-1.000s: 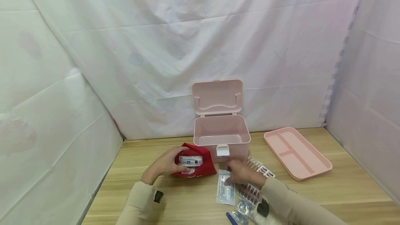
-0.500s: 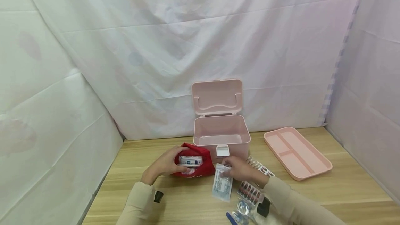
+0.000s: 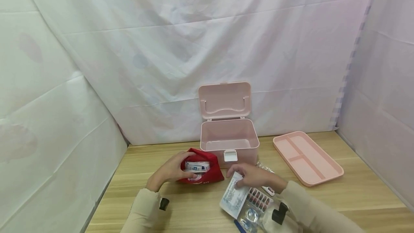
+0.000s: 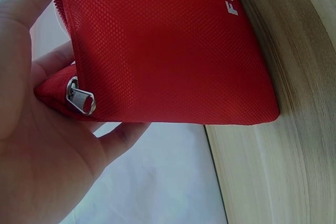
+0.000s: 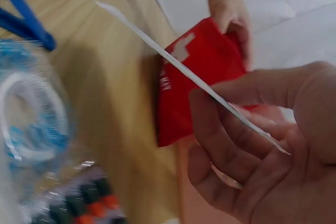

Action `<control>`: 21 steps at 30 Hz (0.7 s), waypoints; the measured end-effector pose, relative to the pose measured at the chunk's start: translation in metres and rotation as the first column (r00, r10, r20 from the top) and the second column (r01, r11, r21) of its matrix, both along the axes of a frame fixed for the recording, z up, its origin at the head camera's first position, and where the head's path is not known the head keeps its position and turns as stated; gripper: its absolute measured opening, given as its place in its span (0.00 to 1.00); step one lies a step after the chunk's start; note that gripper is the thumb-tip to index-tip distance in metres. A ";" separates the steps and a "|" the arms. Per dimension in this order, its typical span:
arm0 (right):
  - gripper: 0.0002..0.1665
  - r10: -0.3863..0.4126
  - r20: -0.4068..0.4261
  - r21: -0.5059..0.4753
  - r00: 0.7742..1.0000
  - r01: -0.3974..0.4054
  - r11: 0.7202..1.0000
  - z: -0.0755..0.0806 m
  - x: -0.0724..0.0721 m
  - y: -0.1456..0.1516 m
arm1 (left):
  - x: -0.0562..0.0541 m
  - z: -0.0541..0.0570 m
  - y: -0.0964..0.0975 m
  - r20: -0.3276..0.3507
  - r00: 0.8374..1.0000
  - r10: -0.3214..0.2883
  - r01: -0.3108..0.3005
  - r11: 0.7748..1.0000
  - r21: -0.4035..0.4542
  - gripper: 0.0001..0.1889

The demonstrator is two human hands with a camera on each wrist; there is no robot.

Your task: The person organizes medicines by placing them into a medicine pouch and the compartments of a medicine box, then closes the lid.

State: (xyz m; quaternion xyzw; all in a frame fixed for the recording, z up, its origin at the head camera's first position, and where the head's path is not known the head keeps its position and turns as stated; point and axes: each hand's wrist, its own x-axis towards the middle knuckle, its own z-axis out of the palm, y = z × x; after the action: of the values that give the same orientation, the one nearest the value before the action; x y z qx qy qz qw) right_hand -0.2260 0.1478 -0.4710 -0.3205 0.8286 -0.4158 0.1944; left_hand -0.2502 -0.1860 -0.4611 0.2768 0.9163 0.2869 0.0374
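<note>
The left hand (image 3: 174,168) steadily grips a red fabric zip pouch (image 3: 214,171); towards its four o'clock, the right hand (image 3: 251,176) pinches a flat, white rectangular packet (image 3: 233,200), best held lightly.

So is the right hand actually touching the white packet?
Touching. The right wrist view shows the right hand pinching the white packet, seen edge-on, between thumb and fingers.

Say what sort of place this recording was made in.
Probably a makeshift recording booth, though the wider room is out of view. White cloth hangs behind and on both sides of a wood-grain table, where first-aid items, including a red pouch, are laid out.
</note>
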 end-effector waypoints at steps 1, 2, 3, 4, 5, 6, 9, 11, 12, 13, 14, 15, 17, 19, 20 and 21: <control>0.19 0.017 0.007 0.007 1.000 -0.017 1.000 0.005 0.001 0.002 | 0.000 0.000 0.000 -0.003 1.000 -0.001 0.001 1.000 -0.002 0.39; 0.18 0.035 0.009 0.012 0.999 -0.035 0.999 0.010 0.001 0.003 | 0.000 0.000 0.000 -0.006 1.000 -0.004 0.004 1.000 -0.002 0.38; 0.17 0.051 0.010 0.016 0.999 -0.051 0.999 0.015 0.002 0.004 | 0.000 0.000 0.000 -0.010 1.000 -0.006 0.006 1.000 -0.002 0.38; 0.16 0.064 0.011 0.017 0.998 -0.064 0.998 0.019 0.002 0.005 | 0.000 0.000 0.000 -0.012 1.000 -0.008 0.008 1.000 -0.002 0.38; 0.15 0.078 0.005 0.014 0.997 -0.078 0.997 0.025 0.002 0.006 | 0.000 0.000 0.000 -0.012 1.000 -0.009 0.009 1.000 -0.002 0.38; 0.15 0.086 -0.001 0.013 0.996 -0.086 0.996 0.029 0.001 0.007 | 0.000 0.000 0.000 -0.012 1.000 -0.011 0.011 1.000 -0.001 0.38; 0.13 0.090 -0.010 0.008 0.996 -0.090 0.996 0.041 0.000 0.009 | 0.000 0.000 0.000 -0.011 1.000 -0.010 0.010 1.000 0.002 0.38; 0.12 0.079 -0.020 0.005 0.997 -0.079 0.997 0.049 -0.002 0.010 | 0.000 0.001 -0.001 -0.010 1.000 -0.010 0.010 1.000 0.003 0.38; 0.12 0.068 -0.022 0.008 0.997 -0.068 0.998 0.052 -0.003 0.010 | 0.000 0.001 -0.001 -0.011 1.000 -0.011 0.011 1.000 0.002 0.38; 0.11 0.063 -0.030 0.010 0.998 -0.062 0.998 0.056 -0.003 0.010 | 0.000 0.001 -0.001 -0.010 1.000 -0.011 0.011 1.000 0.003 0.38; 0.11 0.061 -0.037 0.007 0.997 -0.061 0.998 0.060 -0.004 0.010 | 0.000 0.001 -0.001 -0.011 1.000 -0.012 0.012 1.000 0.003 0.38; 0.11 0.063 -0.052 0.001 0.997 -0.063 0.998 0.063 -0.006 0.010 | 0.000 0.001 -0.001 -0.011 1.000 -0.013 0.013 1.000 0.004 0.37; 0.12 0.063 -0.077 -0.022 0.995 -0.065 0.998 0.068 -0.009 0.008 | 0.000 0.001 -0.001 -0.012 1.000 -0.014 0.014 1.000 0.004 0.37; 0.12 0.059 -0.100 -0.046 0.993 -0.064 0.997 0.073 -0.012 0.005 | 0.000 0.001 -0.001 -0.011 1.000 -0.012 0.012 1.000 0.003 0.38; 0.12 0.049 -0.109 -0.057 0.993 -0.055 0.997 0.075 -0.014 0.003 | 0.000 0.001 -0.001 -0.011 1.000 -0.011 0.011 1.000 0.003 0.38; 0.12 0.040 -0.119 -0.070 0.992 -0.049 0.996 0.077 -0.016 0.002 | 0.000 0.001 -0.001 -0.010 1.000 -0.009 0.009 1.000 0.002 0.38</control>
State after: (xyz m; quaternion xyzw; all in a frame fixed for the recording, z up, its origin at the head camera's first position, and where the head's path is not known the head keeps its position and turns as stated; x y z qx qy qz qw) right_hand -0.2418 0.1494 -0.3942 -0.3696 0.8156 -0.4216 0.1429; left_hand -0.2505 -0.1870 -0.4604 0.2825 0.9149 0.2865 0.0338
